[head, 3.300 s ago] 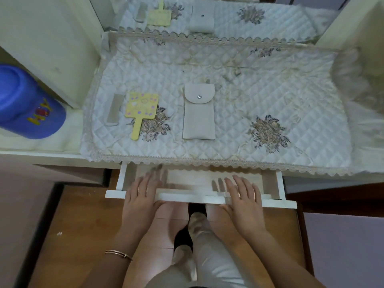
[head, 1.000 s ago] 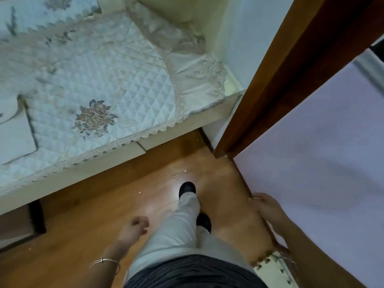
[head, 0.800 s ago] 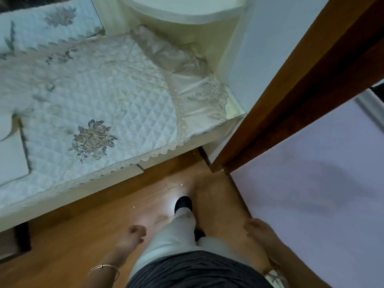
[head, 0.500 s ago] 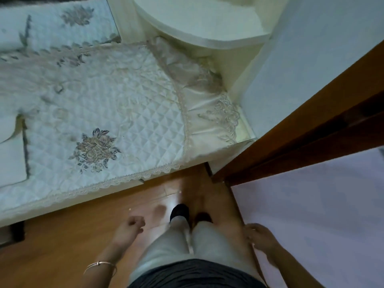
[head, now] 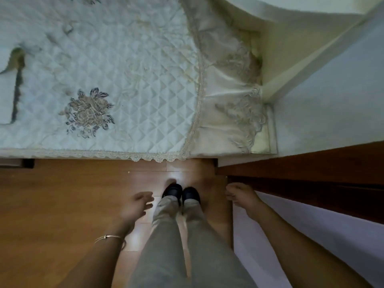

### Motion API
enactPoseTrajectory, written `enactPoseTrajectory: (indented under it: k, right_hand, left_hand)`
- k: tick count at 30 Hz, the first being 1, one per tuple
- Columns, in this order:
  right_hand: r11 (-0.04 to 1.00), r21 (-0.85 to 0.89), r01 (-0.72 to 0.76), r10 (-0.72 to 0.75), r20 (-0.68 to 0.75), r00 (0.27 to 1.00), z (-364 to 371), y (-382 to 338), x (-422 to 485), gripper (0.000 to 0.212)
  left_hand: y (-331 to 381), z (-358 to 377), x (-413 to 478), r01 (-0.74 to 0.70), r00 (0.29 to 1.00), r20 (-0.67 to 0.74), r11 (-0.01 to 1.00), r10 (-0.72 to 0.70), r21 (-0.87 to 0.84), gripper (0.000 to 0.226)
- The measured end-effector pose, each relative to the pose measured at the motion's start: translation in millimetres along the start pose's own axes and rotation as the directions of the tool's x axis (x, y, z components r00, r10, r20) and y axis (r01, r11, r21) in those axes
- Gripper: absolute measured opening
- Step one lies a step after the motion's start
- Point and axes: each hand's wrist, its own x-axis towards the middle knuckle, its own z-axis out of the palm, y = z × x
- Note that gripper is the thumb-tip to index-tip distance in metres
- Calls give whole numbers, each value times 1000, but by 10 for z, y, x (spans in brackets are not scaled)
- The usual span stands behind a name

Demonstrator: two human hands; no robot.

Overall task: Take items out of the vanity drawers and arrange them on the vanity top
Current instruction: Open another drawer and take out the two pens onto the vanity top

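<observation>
**Empty hands at the right end of the vanity**

The left hand hangs low over the floor with its fingers loosely spread and slightly curled, clamped on nothing; a thin gold bangle circles the wrist. The right hand hangs with its fingers bent downward and close together, also holding nothing, just beside the edge of a pale lilac panel on the right.

Outward from the hands lies the brown wooden floor, with the person's grey trouser legs and black shoes between them. Farther off is the vanity top, covered by a white quilted cloth with lace trim and an embroidered flower. At the far left edge, a flat pale fabric pouch lies on that cloth, only partly in view. No drawer shows clearly.

The pouch looks light, soft and not fragile, so a pinch at its edge or a flat lift from below would likely serve. The quilted cloth could slide or wrinkle under anything pushed across it, so setting items straight down seems safer.
</observation>
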Motion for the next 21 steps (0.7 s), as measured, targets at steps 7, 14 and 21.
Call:
enactPoseTrajectory:
  k: [7,14,21]
  right_hand:
    - [948,312,-56,32,81,996,206,-493,400,33]
    - [816,563,-134,64,143,988,259,-494,697,13]
    - [809,568,-155,81,153,985,177,-404,636,21]
  left_hand:
    - [505,377,590,-62,998,17,983,66,-175,35]
    - [671,523,865,26,1000,13,936,-23,-351,33]
    - [581,506,736,50,996,89,862,-6,-505,20]
